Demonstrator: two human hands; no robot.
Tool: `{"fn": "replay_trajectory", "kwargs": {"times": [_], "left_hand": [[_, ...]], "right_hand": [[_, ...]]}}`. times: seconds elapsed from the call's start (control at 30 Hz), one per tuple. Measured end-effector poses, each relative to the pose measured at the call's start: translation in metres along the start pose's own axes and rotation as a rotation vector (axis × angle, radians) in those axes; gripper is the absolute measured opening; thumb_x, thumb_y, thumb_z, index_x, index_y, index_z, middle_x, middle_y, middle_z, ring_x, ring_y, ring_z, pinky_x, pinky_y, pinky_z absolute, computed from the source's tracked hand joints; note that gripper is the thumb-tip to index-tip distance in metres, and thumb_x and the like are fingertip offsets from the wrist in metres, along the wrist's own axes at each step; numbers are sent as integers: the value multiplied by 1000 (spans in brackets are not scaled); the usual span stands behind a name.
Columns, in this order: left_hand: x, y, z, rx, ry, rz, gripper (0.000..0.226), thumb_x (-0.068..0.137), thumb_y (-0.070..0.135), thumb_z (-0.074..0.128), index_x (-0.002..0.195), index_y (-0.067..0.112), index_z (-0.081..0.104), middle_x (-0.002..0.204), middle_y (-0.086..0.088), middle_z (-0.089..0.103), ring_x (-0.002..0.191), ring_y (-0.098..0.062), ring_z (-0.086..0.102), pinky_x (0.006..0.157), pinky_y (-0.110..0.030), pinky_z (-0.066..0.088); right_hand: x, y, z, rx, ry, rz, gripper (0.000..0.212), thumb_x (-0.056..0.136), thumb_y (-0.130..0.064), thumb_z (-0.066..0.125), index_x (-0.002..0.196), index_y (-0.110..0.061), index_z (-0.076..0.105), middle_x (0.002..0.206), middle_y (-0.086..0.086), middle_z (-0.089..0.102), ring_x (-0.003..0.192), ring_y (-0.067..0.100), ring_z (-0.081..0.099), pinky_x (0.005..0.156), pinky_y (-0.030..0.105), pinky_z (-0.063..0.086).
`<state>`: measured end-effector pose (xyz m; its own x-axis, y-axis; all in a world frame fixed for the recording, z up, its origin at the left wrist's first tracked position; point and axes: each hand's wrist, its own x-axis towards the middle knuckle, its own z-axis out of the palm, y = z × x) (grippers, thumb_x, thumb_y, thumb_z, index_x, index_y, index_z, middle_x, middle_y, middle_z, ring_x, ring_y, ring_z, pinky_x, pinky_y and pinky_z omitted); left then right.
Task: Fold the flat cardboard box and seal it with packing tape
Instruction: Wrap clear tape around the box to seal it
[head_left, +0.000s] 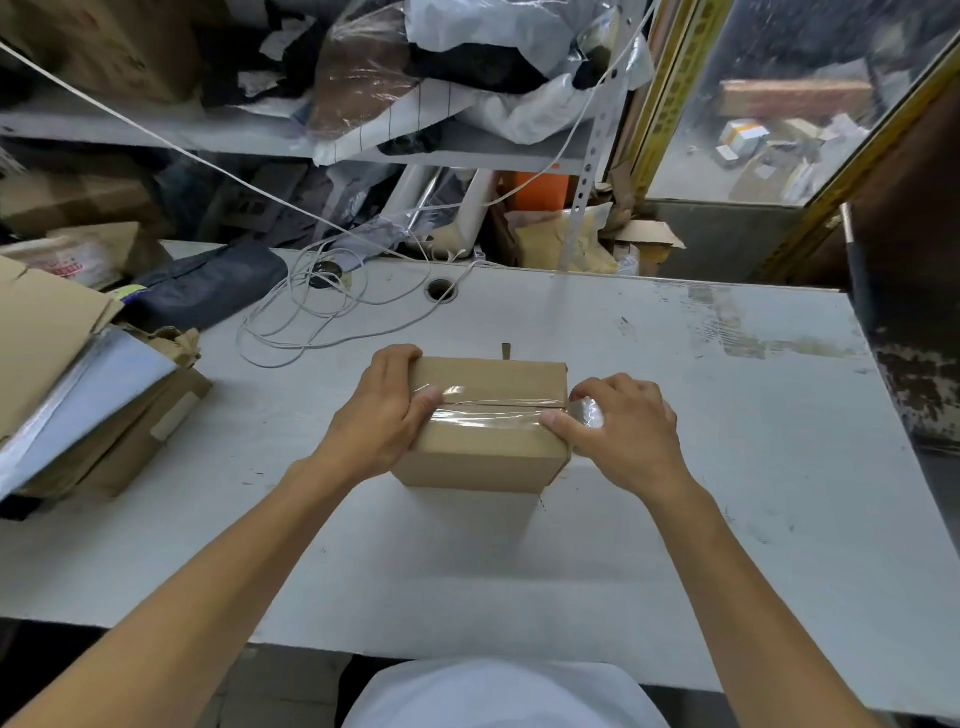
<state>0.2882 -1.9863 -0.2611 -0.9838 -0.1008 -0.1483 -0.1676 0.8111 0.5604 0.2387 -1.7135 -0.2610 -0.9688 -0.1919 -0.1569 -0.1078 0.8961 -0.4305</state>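
Right hand (621, 431): closed around a roll of clear packing tape (587, 413), held against the right end of the box top, thumb pressing the tape strip at the box edge; most of the roll is hidden under the fingers. Left hand (382, 415): curled over the left end of the cardboard box (485, 441), fingers wrapped over the far left corner, thumb laid flat on the tape strip (493, 408); it grips the box only. Tape strip: clear, glossy, running left to right across the box top along the centre seam, from the left thumb to the roll. Cardboard box: brown, folded up, top flaps closed, standing on the white table (675, 493) near its middle, directly in front of the person. Table: scuffed, with a round cable hole (441, 290) toward the far edge. White cable (301, 317): loose coils on the table, beyond the box and to its left. Stack of flattened cardboard and plastic sheets (78, 374): at the table's left edge, well apart from the box. Shelving (208, 135): behind the table, crowded with bags and cartons.
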Motion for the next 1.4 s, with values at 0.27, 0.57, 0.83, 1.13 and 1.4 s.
{"fn": "replay_trajectory", "kwargs": {"times": [0.27, 0.57, 0.83, 1.13, 1.4], "left_hand": [[7, 40, 21, 521, -58, 161, 94, 84, 68, -2, 158, 10, -7, 167, -6, -12, 153, -19, -15, 122, -43, -12], [15, 60, 40, 496, -119, 278, 106, 83, 85, 5, 157, 11, -12, 166, -5, -18, 152, -16, -21, 123, -42, -10], [16, 68, 38, 525, -139, 251, 117, 69, 97, 15, 157, 24, -13, 167, -10, -9, 153, -35, -6, 121, -51, -7], [23, 91, 55, 588, -119, 419, 131, 61, 87, 46, 158, 14, -2, 158, -8, 21, 147, -31, 18, 121, -56, 4], [27, 61, 30, 628, -96, 467, 129, 59, 89, 45, 158, 14, 8, 147, -7, 36, 137, -29, 33, 119, -51, 14]], "right_hand": [[3, -6, -3, -17, -43, -1, 51, 80, -76, 49, 113, -40, 61, 122, -9, 55, 127, 20, 35, 100, 43, 29], [1, 4, 0, 65, -6, -48, 51, 78, -73, 57, 112, -36, 65, 122, -10, 58, 122, 18, 42, 98, 43, 35], [-8, 48, 0, 522, -96, -61, 54, 73, -41, 84, 118, -43, 56, 124, -9, 48, 115, 6, 50, 91, 24, 50], [-11, 59, 5, 590, -109, -76, 63, 71, -60, 75, 126, -43, 48, 128, -17, 50, 121, 6, 48, 96, 25, 45], [-19, 53, 32, 994, -59, -38, 46, 72, -46, 72, 115, -37, 58, 119, -2, 62, 113, 12, 60, 82, 27, 54]]}}
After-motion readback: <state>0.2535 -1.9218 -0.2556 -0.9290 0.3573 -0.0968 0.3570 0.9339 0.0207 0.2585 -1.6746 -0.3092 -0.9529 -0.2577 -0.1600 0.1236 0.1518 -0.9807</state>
